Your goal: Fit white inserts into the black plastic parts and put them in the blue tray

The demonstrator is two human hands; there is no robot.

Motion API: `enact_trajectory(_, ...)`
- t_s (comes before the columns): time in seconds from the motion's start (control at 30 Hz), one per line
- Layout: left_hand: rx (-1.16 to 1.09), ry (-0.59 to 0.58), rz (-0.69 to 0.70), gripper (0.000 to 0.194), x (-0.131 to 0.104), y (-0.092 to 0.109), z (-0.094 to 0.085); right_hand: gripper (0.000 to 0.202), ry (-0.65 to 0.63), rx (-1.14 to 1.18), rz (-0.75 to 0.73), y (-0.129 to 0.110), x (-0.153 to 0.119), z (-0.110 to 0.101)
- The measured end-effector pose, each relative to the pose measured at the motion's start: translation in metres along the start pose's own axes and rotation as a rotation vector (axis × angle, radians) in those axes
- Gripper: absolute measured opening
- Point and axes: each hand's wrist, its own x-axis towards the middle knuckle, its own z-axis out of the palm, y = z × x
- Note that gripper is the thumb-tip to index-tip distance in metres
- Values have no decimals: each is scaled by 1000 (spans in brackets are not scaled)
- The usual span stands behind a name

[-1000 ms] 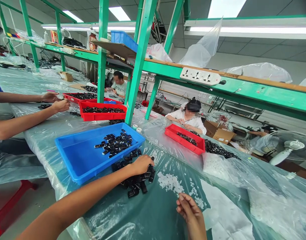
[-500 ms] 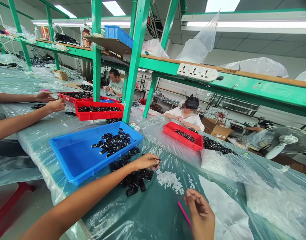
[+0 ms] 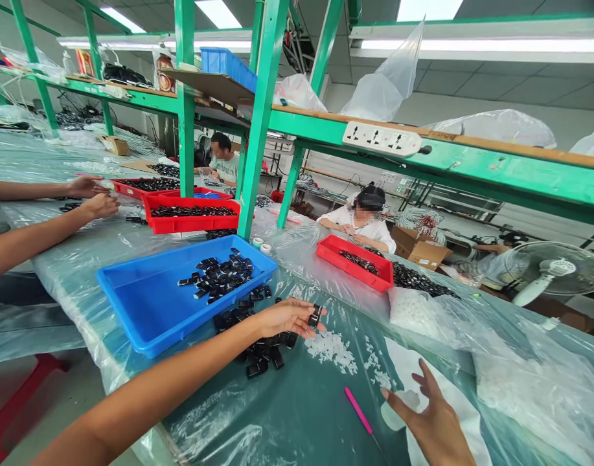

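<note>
My left hand (image 3: pixel 291 317) holds a small black rectangular plastic part (image 3: pixel 315 316) between thumb and fingers, above a heap of small white pieces (image 3: pixel 333 353). Under that wrist lies a pile of similar black parts (image 3: pixel 263 356). At the lower right, my right hand (image 3: pixel 433 414) is open, thumb and fingers spread, over a white sheet (image 3: pixel 398 353). Beside its thumb is a translucent whitish item (image 3: pixel 396 411) whose kind I cannot make out. A pink-handled tool (image 3: pixel 358 410) with a thin shaft lies on the table to the left of this hand.
A blue tray (image 3: pixel 131 285) with black parts stands behind my left forearm. Red trays (image 3: pixel 194 225) and another red tray (image 3: pixel 328 255) are farther back. Plastic bags of white pieces (image 3: pixel 534 388) lie at right. A green post (image 3: pixel 258 142) rises behind. A neighbour's hands (image 3: pixel 100 200) work at left.
My right hand has moved right and its fingers have spread from a pinch. My left hand has shifted slightly right, and the black part now shows upright in its fingers.
</note>
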Motion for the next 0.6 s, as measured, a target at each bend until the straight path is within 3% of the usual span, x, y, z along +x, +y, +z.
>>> enact_trajectory(0.07, -14, 11, 0, 46, -1, 0, 3, 95, -131, 42, 92, 16, 8, 0)
enact_trajectory(0.23, -72, 40, -10, 41, 0, -8, 8, 36, -235, 29, 194, 34, 20, 2)
enact_trajectory(0.3, -94, 74, -7, 42, 2, -15, 11, 27, -240, 28, 189, 31, 19, 4)
enact_trajectory(0.47, -2, 166, 1, 47, 5, -37, 16, 32, -182, 64, 170, 16, 7, 17)
enact_trajectory(0.6, 103, 190, 27, 51, 5, -51, 15, 48, -189, 502, 186, 2, -5, 32)
